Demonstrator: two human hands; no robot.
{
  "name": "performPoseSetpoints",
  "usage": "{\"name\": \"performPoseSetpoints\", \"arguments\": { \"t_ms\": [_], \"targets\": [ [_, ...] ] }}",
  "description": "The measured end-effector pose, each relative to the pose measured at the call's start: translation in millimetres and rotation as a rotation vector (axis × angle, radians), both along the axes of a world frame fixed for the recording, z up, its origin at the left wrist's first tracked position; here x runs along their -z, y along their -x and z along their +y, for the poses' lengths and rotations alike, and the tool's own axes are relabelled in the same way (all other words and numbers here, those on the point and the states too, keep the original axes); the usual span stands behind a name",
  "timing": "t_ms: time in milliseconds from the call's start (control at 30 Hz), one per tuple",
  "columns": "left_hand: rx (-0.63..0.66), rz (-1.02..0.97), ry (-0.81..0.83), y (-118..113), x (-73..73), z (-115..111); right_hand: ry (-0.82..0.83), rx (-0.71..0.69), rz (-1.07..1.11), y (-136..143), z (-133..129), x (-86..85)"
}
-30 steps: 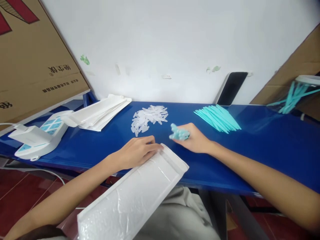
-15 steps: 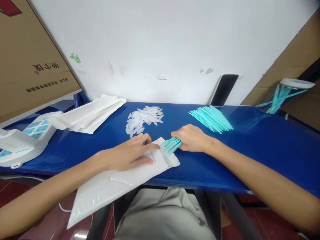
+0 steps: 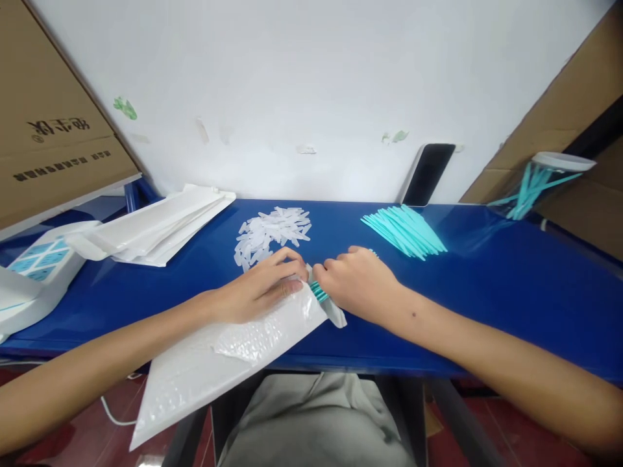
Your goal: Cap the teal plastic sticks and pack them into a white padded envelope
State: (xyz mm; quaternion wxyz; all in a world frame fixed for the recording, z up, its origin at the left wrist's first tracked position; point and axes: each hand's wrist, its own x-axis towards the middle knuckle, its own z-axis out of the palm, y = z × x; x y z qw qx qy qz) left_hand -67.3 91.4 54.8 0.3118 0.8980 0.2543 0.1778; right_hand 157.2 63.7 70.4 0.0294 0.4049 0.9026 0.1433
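Observation:
A white bubble mailer point(image 3: 195, 370) slants across the front edge of the table, its mouth at the upper right. My left hand point(image 3: 265, 284) is closed on the mailer beside that mouth, thumb on top. In my right hand point(image 3: 361, 284), fingers curled, is a bundle of thin teal sticks point(image 3: 318, 292) whose ends reach into the mailer's mouth. The right fingers hide most of the bundle. Behind my left hand lies a heap of small translucent white pieces point(image 3: 272, 232). Beyond my right hand is a pile of loose teal sticks point(image 3: 405, 232).
More white mailers point(image 3: 165, 224) are stacked at the left, partly over a white device with blue panels point(image 3: 41, 263). A phone point(image 3: 428, 175) leans on the wall. At the right, a clear jar point(image 3: 533, 188) holds teal sticks. A cardboard box point(image 3: 53, 91) stands at the back left.
My right hand has moved left to the mailer's mouth, bringing the teal bundle deeper in. My left fingers have drawn together at the opening. The view has shifted slightly right.

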Motion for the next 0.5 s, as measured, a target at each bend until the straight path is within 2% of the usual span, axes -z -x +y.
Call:
{"name": "performPoseSetpoints", "arguments": {
  "t_ms": [100, 167, 233, 300, 400, 433, 500],
  "targets": [
    [-0.146, -0.041, 0.234, -5.5, -1.4, 7.0, 0.002, 0.037, 0.004, 2.3, -1.1, -9.9],
    [-0.275, -0.073, 0.322, -5.9, -2.2, 12.9, 0.000, 0.058, 0.008, 1.9, 0.7, -16.1],
    [-0.343, -0.045, 0.405, -4.4, -4.1, 18.3, -0.025, 0.068, 0.020, 1.0, 3.3, -20.2],
    [-0.299, 0.023, 0.616, -2.6, -6.7, 21.4, -0.077, 0.057, 0.032, 0.8, 5.4, -21.2],
    [-0.122, 0.050, 0.962, -2.6, -8.8, 20.7, -0.158, -0.004, 0.041, 4.6, 5.8, -16.6],
    [-0.084, 0.049, 1.011, -3.7, -8.8, 19.3, -0.175, -0.028, 0.038, 7.0, 5.2, -13.7],
    [-0.054, 0.078, 1.006, -7.4, -8.4, 15.1, -0.191, -0.076, 0.022, 12.1, 3.2, -7.6]
  ]
}}
